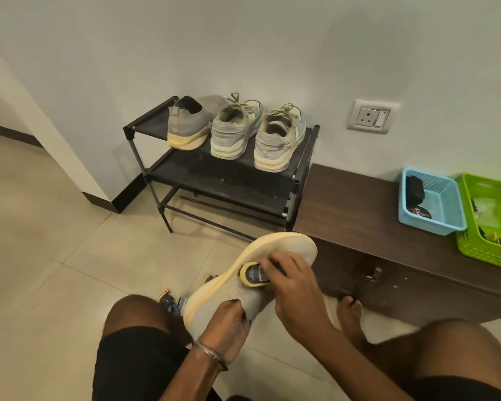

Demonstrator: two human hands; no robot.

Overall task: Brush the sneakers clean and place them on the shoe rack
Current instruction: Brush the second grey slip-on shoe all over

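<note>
Grey knit sneaker (243, 287) held tilted above the floor, pale yellow sole facing left — left hand (224, 328) grips its collar, fingers tucked inside. Right hand (294, 287) curls around a yellow-edged brush (253, 274) pressed on the upper, bristles probably touching. Three sneakers (235, 128) sit on the black shoe rack (214, 175) — top shelf.
</note>
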